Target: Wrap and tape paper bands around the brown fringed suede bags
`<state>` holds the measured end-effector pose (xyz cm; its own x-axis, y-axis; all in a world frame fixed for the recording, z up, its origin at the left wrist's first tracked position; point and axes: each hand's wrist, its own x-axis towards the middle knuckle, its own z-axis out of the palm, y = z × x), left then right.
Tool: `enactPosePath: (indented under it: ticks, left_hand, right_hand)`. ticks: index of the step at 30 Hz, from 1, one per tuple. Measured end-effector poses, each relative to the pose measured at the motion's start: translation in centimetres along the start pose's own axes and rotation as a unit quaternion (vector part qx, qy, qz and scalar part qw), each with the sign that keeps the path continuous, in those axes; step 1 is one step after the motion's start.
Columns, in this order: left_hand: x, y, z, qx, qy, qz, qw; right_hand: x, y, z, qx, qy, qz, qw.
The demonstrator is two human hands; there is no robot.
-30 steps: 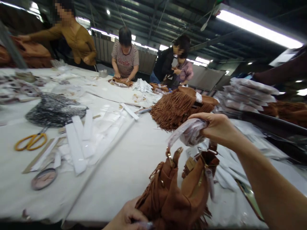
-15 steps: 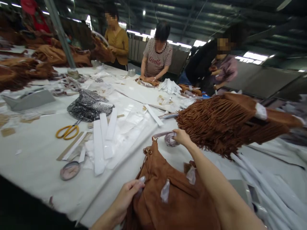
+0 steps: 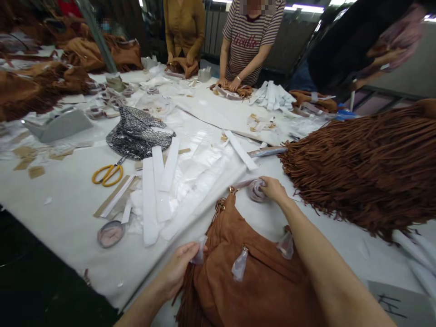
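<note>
A brown suede bag (image 3: 259,290) with fringe down its left side lies on the near part of the table. My left hand (image 3: 180,263) pinches a small clear plastic wrap (image 3: 200,251) at the bag's left edge. At the top of the bag, my right hand (image 3: 275,190) grips a coiled, wrapped strap (image 3: 256,190), which joins the bag at a gold-coloured ring. Another plastic wrap (image 3: 240,265) covers the zipper pull on the bag's front, and a further wrap (image 3: 286,245) hangs near my right forearm.
Yellow-handled scissors (image 3: 108,174), white strips (image 3: 150,200), a tape roll (image 3: 111,234) and a black-and-white patterned bundle (image 3: 138,134) lie to the left. A fringed brown pile (image 3: 361,168) stands at right. Co-workers handle brown pieces across the table (image 3: 204,106).
My view has tilted down and shifted. Both hands keep their holds on the bag. Across the table, the co-worker in mustard has lowered a brown bag to the tabletop.
</note>
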<state>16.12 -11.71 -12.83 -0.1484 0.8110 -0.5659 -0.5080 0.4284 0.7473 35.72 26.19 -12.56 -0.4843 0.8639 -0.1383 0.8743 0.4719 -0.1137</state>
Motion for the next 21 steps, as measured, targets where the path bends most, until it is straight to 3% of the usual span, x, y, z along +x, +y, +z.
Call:
enactPosePath:
  ticks: [6, 11, 17, 21]
  left_hand:
    - [0.5, 0.1, 0.0, -0.018, -0.017, 0.015, 1.0]
    - [-0.1, 0.5, -0.7, -0.05, -0.017, 0.017, 0.998]
    - [-1.9, 1.6, -1.2, -0.081, -0.043, 0.026, 0.995]
    - [-3.1, 2.0, -1.5, -0.032, 0.005, 0.045, 0.998]
  right_hand:
    - [0.3, 1.0, 0.6, 0.01, -0.005, -0.026, 1.0]
    - [-2.1, 2.1, -1.3, 0.017, 0.011, -0.017, 1.0]
    - [-10.2, 3.7, -4.8, 0.061, 0.079, 0.011, 0.995]
    - [-18.7, 5.1, -4.5, 0.1, 0.12, 0.025, 0.987]
